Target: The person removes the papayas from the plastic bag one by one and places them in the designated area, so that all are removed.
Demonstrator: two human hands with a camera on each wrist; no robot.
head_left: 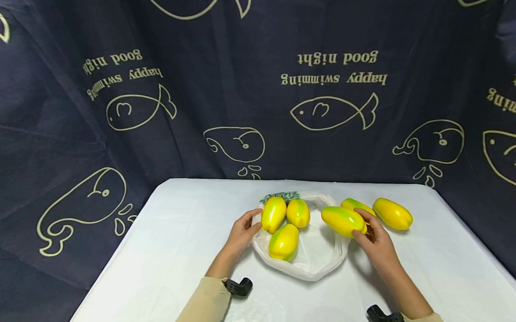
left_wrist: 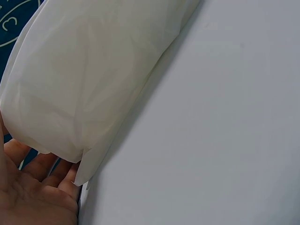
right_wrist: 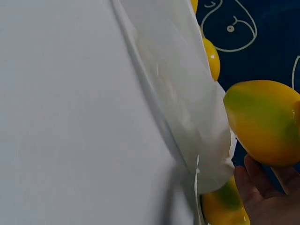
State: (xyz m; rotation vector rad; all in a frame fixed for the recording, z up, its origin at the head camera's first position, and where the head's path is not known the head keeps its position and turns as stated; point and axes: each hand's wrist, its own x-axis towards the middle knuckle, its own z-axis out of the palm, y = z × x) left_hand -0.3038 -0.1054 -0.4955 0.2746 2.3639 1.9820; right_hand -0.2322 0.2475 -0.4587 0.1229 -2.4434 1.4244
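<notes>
My right hand (head_left: 380, 247) grips a yellow-green papaya (head_left: 341, 220) above the right rim of a white plastic bag (head_left: 319, 247). In the right wrist view, its fingers support the papaya (right_wrist: 265, 122) from below. On the bag's left side, my left hand (head_left: 240, 232) holds the edge between thumb and fingers; the left wrist view has its fingers partly hidden behind the bag (left_wrist: 89, 79). Inside the open bag lie three papayas: one at the upper left (head_left: 274, 214), a second beside it (head_left: 298, 213) and another nearer me (head_left: 283, 243).
Right of the bag, one papaya (head_left: 394, 214) lies on the white table (head_left: 181, 234). Another (head_left: 356, 205) is partly covered by my right hand and the held papaya. A dark curtain (head_left: 244, 83) with fish drawings hangs behind the table.
</notes>
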